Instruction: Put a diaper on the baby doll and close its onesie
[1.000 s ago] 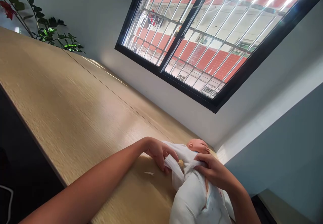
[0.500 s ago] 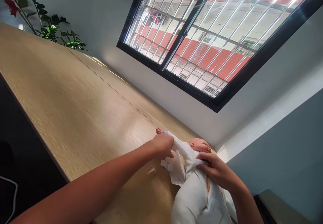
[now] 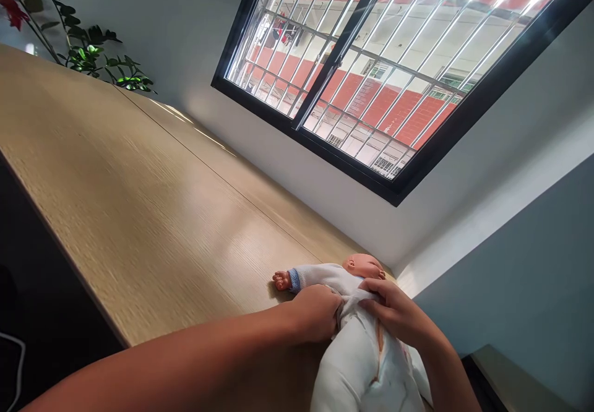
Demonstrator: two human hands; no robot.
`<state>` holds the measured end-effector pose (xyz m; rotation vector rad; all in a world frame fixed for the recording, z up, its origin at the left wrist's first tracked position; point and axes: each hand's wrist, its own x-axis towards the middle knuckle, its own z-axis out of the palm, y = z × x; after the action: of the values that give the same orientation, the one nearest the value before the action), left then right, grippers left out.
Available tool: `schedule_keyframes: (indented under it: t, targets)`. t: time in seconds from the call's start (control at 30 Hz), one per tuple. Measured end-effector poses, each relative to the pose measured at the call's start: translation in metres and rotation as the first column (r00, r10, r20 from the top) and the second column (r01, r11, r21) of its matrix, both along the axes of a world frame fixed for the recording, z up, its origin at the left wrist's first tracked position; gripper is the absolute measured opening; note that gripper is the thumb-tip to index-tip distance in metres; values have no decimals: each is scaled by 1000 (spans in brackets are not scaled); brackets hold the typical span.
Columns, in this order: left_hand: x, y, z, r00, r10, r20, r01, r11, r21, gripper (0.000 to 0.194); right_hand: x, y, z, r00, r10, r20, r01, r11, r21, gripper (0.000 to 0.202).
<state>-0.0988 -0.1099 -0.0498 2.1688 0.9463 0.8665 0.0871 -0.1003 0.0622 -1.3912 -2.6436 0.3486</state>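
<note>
A baby doll [image 3: 364, 266] in white clothing [image 3: 346, 365] lies on its back on the wooden table, its head toward the wall. Its arm, with a blue cuff [image 3: 294, 280], stretches out to the left on the tabletop. At the doll's left side in the picture, my left hand [image 3: 318, 313] is closed on the white cloth by the waist. My right hand [image 3: 392, 310] pinches the white top at the doll's chest, thumb and fingers together. Below my hands, an orange-brown strip shows between white folds over the legs.
The light wooden table [image 3: 153, 195] runs along the wall, its front edge at the left. A barred window [image 3: 343, 72] is above. Plants [image 3: 83, 56] stand at the far left end; a dark box-like object [image 3: 510, 381] is at lower right.
My left hand has moved from the doll's sleeve down and right to its waist. The doll's arm has dropped onto the table, and the white flap beside the body is now covered by my hand.
</note>
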Motion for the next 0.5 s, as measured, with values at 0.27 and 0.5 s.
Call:
schedule_keyframes:
  t: [0.27, 0.5]
  targets:
    - [-1, 7, -11, 985, -36, -171, 64, 985, 163, 52, -1, 0, -1, 1000, -23, -7, 23, 1000, 13, 16]
    - [3, 3, -19, 969, -37, -245, 77, 985, 156, 33, -5, -5, 2, 997, -71, -27, 72, 997, 18, 14]
